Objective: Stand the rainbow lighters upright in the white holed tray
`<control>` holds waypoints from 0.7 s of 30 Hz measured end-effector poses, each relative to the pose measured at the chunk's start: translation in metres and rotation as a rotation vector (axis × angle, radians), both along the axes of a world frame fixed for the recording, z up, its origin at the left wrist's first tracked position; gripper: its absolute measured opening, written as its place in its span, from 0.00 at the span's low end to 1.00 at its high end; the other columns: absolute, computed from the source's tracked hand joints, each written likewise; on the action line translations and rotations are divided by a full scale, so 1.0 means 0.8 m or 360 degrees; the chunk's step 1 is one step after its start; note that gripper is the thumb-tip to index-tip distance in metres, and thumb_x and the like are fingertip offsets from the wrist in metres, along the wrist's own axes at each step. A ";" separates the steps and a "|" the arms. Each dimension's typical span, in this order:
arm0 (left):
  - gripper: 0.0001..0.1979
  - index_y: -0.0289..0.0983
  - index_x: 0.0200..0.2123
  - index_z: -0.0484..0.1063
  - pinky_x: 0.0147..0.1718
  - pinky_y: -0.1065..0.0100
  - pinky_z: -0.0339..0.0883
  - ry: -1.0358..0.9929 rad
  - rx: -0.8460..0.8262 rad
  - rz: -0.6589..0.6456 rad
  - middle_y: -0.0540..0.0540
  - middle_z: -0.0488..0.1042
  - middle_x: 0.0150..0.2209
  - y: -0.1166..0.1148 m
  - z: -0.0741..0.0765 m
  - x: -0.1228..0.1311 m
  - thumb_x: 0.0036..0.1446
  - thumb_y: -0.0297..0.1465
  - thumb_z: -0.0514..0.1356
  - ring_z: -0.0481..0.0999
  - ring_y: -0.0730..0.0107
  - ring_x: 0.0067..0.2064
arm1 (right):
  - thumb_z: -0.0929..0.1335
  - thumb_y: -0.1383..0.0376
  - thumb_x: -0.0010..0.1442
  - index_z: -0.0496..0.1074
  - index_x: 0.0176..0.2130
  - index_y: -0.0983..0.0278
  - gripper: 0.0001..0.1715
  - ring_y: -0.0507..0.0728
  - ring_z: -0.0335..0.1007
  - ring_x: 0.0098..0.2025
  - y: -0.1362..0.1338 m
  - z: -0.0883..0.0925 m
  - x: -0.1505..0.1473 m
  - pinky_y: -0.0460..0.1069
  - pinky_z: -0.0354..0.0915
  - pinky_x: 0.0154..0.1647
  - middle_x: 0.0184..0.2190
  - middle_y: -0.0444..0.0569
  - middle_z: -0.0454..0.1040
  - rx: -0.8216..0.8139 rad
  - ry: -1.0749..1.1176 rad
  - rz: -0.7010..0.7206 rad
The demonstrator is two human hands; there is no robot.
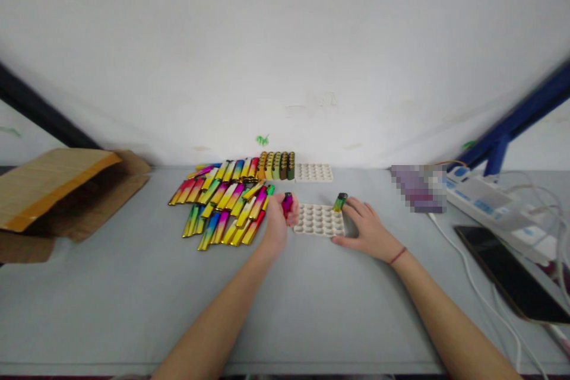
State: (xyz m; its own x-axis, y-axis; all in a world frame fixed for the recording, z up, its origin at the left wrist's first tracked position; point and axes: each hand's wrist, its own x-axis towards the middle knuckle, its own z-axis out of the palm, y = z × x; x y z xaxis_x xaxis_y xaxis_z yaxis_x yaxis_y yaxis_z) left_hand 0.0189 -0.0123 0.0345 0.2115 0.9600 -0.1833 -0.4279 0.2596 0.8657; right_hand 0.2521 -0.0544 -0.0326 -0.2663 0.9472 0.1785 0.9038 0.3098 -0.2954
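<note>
A white tray [319, 219] with rows of round hollows lies between my hands. My left hand [280, 217] is closed around a purple lighter [287, 202] at the tray's left edge. One green and yellow lighter [340, 202] stands upright at the tray's back right corner. My right hand [366, 228] has its fingers spread at the tray's right side, the fingertips close to the green lighter and the thumb by the front right corner. Many shiny multicoloured lighters [221, 195] lie in loose rows left of my left hand.
Behind are upright lighters in a block [276, 165] and a second white tray [314, 172]. An open cardboard box [57, 190] sits at the left. On the right lie a black phone [512, 273], a power strip [494, 208], white cables and a blurred purple object [416, 189].
</note>
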 end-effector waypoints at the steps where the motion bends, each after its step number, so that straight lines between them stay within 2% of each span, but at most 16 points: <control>1: 0.18 0.39 0.14 0.55 0.15 0.76 0.43 -0.0001 0.0000 -0.0008 0.55 0.48 0.13 0.000 0.000 0.000 0.51 0.42 0.48 0.45 0.80 0.15 | 0.70 0.43 0.55 0.62 0.64 0.66 0.48 0.72 0.53 0.69 0.000 0.000 0.000 0.71 0.51 0.66 0.65 0.67 0.62 0.0004 0.0001 0.0007; 10: 0.16 0.39 0.14 0.54 0.15 0.75 0.41 0.0009 -0.0033 -0.0033 0.56 0.46 0.13 0.001 0.000 -0.003 0.48 0.41 0.50 0.44 0.80 0.15 | 0.70 0.42 0.55 0.62 0.64 0.66 0.48 0.73 0.53 0.69 -0.001 0.000 0.000 0.71 0.50 0.66 0.66 0.67 0.61 -0.0006 -0.0002 -0.0012; 16: 0.17 0.39 0.15 0.54 0.15 0.75 0.40 -0.0018 -0.0046 0.0041 0.56 0.47 0.13 0.002 0.000 -0.002 0.49 0.41 0.49 0.44 0.80 0.15 | 0.70 0.42 0.56 0.61 0.65 0.64 0.47 0.73 0.53 0.69 -0.001 -0.001 0.000 0.72 0.50 0.66 0.66 0.66 0.61 0.0002 -0.0007 -0.0009; 21: 0.17 0.39 0.15 0.55 0.16 0.76 0.42 -0.0059 0.0015 0.0016 0.56 0.47 0.14 -0.001 -0.002 -0.002 0.50 0.43 0.49 0.45 0.80 0.16 | 0.69 0.42 0.56 0.62 0.64 0.64 0.47 0.72 0.53 0.69 -0.001 0.000 -0.001 0.71 0.50 0.66 0.66 0.66 0.61 -0.0001 -0.0003 -0.0009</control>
